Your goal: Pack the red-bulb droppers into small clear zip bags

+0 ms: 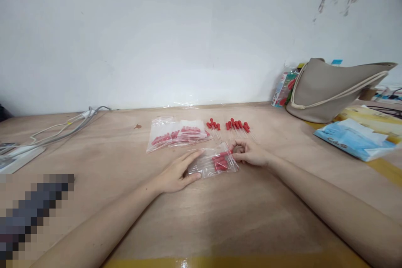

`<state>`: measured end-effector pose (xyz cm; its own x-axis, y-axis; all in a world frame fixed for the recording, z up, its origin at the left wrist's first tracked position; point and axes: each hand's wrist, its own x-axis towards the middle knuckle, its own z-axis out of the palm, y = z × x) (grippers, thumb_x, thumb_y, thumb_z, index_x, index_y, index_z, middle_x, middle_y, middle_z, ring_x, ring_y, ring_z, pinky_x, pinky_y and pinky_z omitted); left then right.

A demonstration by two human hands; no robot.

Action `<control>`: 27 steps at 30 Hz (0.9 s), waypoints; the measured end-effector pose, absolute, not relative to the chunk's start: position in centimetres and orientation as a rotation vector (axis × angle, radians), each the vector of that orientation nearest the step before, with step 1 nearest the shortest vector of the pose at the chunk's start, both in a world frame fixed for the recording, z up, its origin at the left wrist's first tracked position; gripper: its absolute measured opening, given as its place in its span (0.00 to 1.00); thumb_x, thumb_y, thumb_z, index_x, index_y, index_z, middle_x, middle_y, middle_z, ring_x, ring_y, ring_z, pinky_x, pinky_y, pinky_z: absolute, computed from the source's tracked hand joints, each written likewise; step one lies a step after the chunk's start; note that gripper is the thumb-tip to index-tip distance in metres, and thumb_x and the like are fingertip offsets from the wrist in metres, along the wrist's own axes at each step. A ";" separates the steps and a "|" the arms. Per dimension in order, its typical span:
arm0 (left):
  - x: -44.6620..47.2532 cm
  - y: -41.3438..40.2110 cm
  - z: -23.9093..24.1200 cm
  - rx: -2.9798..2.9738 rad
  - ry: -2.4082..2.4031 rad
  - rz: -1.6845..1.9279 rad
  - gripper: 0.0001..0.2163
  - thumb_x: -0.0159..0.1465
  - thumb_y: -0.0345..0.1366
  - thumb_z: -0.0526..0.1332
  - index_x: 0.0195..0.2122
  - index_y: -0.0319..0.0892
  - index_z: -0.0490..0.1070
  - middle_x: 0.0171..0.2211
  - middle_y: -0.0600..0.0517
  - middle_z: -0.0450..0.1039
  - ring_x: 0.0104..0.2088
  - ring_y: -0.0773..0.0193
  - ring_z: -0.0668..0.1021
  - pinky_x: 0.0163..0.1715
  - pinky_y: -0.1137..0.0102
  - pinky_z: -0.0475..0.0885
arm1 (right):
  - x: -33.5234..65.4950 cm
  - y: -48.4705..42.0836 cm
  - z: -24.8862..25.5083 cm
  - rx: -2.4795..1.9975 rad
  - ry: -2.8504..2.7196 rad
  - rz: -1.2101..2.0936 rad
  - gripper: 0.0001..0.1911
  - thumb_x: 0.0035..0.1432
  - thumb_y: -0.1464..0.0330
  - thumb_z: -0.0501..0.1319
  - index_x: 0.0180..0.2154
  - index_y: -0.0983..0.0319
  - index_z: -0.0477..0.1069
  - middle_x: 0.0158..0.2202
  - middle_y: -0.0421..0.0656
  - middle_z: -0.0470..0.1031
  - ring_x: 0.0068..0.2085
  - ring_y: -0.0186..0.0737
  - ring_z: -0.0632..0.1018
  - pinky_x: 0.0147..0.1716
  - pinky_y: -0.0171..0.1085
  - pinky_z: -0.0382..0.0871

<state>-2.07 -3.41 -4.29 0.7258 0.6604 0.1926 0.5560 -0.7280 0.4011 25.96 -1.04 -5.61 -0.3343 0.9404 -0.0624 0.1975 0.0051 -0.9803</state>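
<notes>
A clear plastic bag (207, 169) lies on the table between my hands. Inside it are several glass droppers with red bulbs (220, 165), their thin tubes pointing left. My left hand (176, 174) rests at the bag's left end, thumb along the near edge and fingers stretched over the far side. At the right end my right hand (250, 153) is closed in a pinch at the bulb of a red dropper (225, 154); its fingertips partly hide the bulb and the bag's edge. Behind the bag lie two loose groups of droppers, a left group (213, 124) and a right group (238, 125).
Filled clear bags (161, 134) overlap behind my left hand. Cables (67, 127) run along the left side. A grey bag (329, 88), a colourful package (281, 90) and a blue tissue pack (348, 140) stand or lie at the right. A white wall (188, 37) bounds the table's back.
</notes>
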 end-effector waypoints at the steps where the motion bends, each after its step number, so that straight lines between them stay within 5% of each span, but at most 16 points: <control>1: -2.1 -3.4 -4.3 2.619 0.941 0.473 0.27 0.64 0.43 0.53 0.62 0.46 0.46 0.61 0.47 0.53 0.59 0.56 0.60 0.57 0.59 0.59 | 25.7 -1.1 -5.5 -1.208 -1.607 1.360 0.15 0.40 0.64 0.67 0.30 0.64 0.68 0.14 0.31 0.65 0.16 0.25 0.64 0.16 0.26 0.56; 7: -2.0 -3.3 -4.4 2.632 0.935 0.488 0.27 0.64 0.44 0.54 0.62 0.45 0.47 0.60 0.46 0.54 0.59 0.56 0.60 0.57 0.59 0.59 | 23.6 -0.7 -5.8 -1.254 -1.441 1.208 0.14 0.43 0.62 0.65 0.32 0.63 0.74 0.24 0.39 0.76 0.23 0.32 0.74 0.22 0.31 0.67; 13: -2.0 -3.3 -4.5 2.635 0.933 0.504 0.26 0.64 0.43 0.54 0.62 0.46 0.48 0.61 0.47 0.53 0.59 0.55 0.60 0.57 0.58 0.59 | 23.0 0.0 -7.2 -1.257 -1.447 1.103 0.09 0.41 0.62 0.66 0.23 0.61 0.72 0.25 0.42 0.77 0.29 0.42 0.77 0.26 0.38 0.72; 21: -2.0 -3.5 -4.5 2.621 0.929 0.530 0.25 0.63 0.43 0.54 0.60 0.44 0.51 0.60 0.46 0.54 0.59 0.56 0.60 0.58 0.59 0.58 | 24.0 -0.7 -5.9 -1.095 -1.778 1.189 0.09 0.52 0.66 0.56 0.29 0.60 0.74 0.30 0.39 0.77 0.36 0.39 0.77 0.37 0.39 0.71; 24: -2.0 -3.5 -4.4 2.619 0.932 0.518 0.24 0.63 0.43 0.54 0.60 0.45 0.52 0.60 0.46 0.54 0.59 0.55 0.59 0.57 0.58 0.58 | 24.3 -1.0 -5.0 -1.208 -1.720 1.254 0.07 0.51 0.68 0.55 0.28 0.60 0.72 0.21 0.36 0.74 0.28 0.34 0.75 0.28 0.33 0.70; 27: -2.0 -3.5 -4.3 2.624 0.931 0.490 0.24 0.64 0.42 0.54 0.60 0.46 0.52 0.61 0.47 0.53 0.59 0.55 0.59 0.57 0.58 0.58 | 24.6 -1.1 -4.6 -1.460 -1.487 1.248 0.07 0.53 0.65 0.56 0.27 0.61 0.67 0.11 0.33 0.63 0.14 0.28 0.65 0.13 0.26 0.57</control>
